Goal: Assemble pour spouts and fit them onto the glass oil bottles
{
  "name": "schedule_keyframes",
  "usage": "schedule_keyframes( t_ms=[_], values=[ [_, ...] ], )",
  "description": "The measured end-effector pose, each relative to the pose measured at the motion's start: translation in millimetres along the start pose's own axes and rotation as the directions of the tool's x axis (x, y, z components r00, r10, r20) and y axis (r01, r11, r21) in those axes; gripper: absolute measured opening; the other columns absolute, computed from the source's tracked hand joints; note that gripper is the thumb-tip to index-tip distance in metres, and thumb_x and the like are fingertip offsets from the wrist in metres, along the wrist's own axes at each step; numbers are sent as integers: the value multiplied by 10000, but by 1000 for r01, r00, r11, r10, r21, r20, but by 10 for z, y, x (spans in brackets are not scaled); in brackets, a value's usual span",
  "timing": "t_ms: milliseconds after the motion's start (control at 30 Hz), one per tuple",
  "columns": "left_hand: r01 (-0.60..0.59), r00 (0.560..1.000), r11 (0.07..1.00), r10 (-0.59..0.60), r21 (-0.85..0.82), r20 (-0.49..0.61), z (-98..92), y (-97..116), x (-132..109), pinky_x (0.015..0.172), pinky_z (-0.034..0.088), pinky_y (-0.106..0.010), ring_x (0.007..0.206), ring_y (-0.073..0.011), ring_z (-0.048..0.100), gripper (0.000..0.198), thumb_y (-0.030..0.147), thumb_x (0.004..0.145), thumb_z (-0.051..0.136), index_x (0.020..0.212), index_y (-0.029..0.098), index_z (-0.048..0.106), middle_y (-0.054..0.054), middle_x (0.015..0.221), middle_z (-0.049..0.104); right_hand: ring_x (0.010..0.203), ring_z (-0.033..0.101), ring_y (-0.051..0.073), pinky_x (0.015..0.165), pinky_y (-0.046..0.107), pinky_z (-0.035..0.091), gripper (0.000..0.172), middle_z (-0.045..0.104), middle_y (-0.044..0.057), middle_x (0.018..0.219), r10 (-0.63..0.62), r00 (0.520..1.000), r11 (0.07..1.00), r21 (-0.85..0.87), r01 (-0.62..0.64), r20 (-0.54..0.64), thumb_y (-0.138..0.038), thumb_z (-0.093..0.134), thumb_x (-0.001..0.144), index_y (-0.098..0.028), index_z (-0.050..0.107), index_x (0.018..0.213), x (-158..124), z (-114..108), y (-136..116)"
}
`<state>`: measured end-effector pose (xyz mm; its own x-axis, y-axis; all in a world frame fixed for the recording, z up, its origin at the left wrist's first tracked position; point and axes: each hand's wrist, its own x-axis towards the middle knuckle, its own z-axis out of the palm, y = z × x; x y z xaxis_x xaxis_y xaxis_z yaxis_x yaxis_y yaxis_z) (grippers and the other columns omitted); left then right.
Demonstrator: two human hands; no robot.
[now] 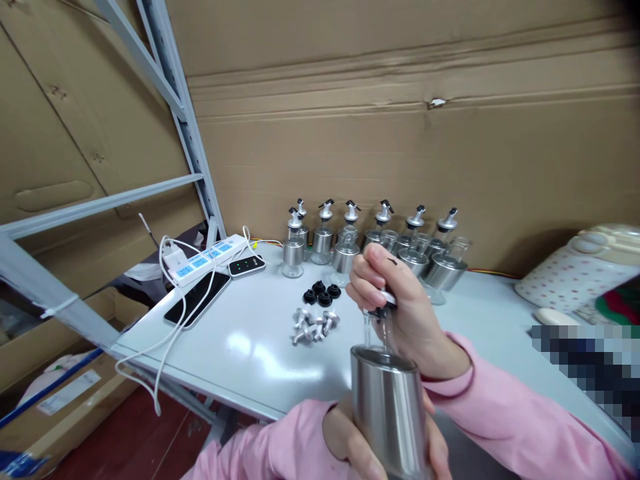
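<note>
My left hand (353, 437) is wrapped round the lower part of a steel-sleeved glass bottle (387, 400), which leans slightly near the table's front edge. At the bottle's neck, my right hand (393, 287) grips a pour spout (387, 300) with curled fingers; its silver and black base shows at the glass mouth, and the rest is hidden in the hand. Behind my hands stand several bottles with silver spouts (326, 210) and several open ones (346, 253). Left of my right hand lie several black stoppers (324, 293) and a pile of silver spout parts (313, 327).
On the table's left are a power strip (210, 259), a black phone (197, 300), a small device with lights (247, 266) and white cables (165, 353). A dotted white container (575, 270) lies at the right. A metal frame (193, 140) rises at the left, before cardboard.
</note>
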<state>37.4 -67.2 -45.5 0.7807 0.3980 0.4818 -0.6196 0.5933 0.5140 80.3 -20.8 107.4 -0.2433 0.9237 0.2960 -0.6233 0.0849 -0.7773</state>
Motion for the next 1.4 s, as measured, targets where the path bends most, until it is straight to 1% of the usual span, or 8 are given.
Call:
schedule_keyframes(
  t_ms=[233, 400, 600, 733, 833, 1033, 1167, 1400],
  values=[
    [69, 987, 997, -63, 38, -147, 7, 18, -21, 524, 459, -333, 545, -207, 592, 823, 130, 210, 797, 968, 236, 494, 1, 677, 576, 400, 431, 66, 403, 198, 340, 320, 400, -82, 491, -206, 978, 949, -249, 195, -18, -303, 616, 802, -206, 362, 634, -56, -30, 12],
    [45, 996, 999, -44, 9, -79, 32, 41, -7, 523, 481, -313, 545, -197, 602, 737, 113, 251, 778, 942, 200, 536, -30, 735, 603, 383, 456, 74, 384, 201, 324, 322, 384, -91, 486, -262, 963, 894, -360, 266, 60, -303, 609, 807, -213, 343, 649, -99, -8, -66],
    [20, 978, 994, 3, 108, -208, 112, 143, -12, 541, 487, -298, 546, -173, 606, 633, 108, 319, 785, 907, 158, 558, -7, 683, 589, 346, 437, 66, 357, 193, 320, 351, 341, -88, 482, 28, 990, 943, -334, 20, 139, -438, 526, 841, -199, 362, 643, 42, -92, -136],
    [137, 953, 973, -77, 188, -293, 93, 146, -88, 625, 487, -347, 644, -208, 627, 574, 150, 353, 798, 887, 125, 589, -44, 750, 610, 319, 365, 51, 327, 171, 298, 336, 316, -103, 465, 319, 933, 934, -221, -280, 166, -441, 581, 800, -201, 381, 676, 88, -132, -202],
    [129, 956, 969, -65, 211, -286, 79, 134, -90, 592, 484, -321, 629, -192, 618, 540, 195, 350, 805, 847, 122, 608, -41, 744, 603, 312, 309, 41, 313, 156, 286, 366, 294, -114, 441, 399, 907, 915, -123, -384, 137, -457, 630, 751, -199, 385, 664, 120, -144, -184],
    [98, 956, 983, -49, 156, -290, 73, 139, -28, 520, 458, -237, 563, -126, 576, 578, 281, 303, 804, 830, 145, 607, -23, 743, 591, 337, 300, 28, 339, 134, 322, 441, 274, -118, 426, 228, 966, 970, 115, -214, -125, -410, 697, 704, -190, 330, 597, 195, -158, 15],
    [91, 966, 984, -50, 153, -254, 57, 131, -43, 535, 447, -214, 573, -108, 571, 542, 319, 351, 783, 828, 131, 610, -28, 774, 617, 347, 328, 36, 352, 146, 351, 447, 289, -112, 431, 56, 968, 996, 87, -35, -246, -441, 646, 753, -191, 313, 590, 175, -133, 49],
    [9, 956, 994, 22, 105, -294, 100, 153, -45, 526, 490, -226, 606, -153, 620, 503, 152, 354, 789, 827, 114, 622, -49, 753, 655, 352, 404, 63, 366, 191, 375, 363, 301, -104, 468, -354, 928, 916, -246, 318, -119, -447, 479, 870, -206, 329, 643, 104, -93, 62]
  ],
)
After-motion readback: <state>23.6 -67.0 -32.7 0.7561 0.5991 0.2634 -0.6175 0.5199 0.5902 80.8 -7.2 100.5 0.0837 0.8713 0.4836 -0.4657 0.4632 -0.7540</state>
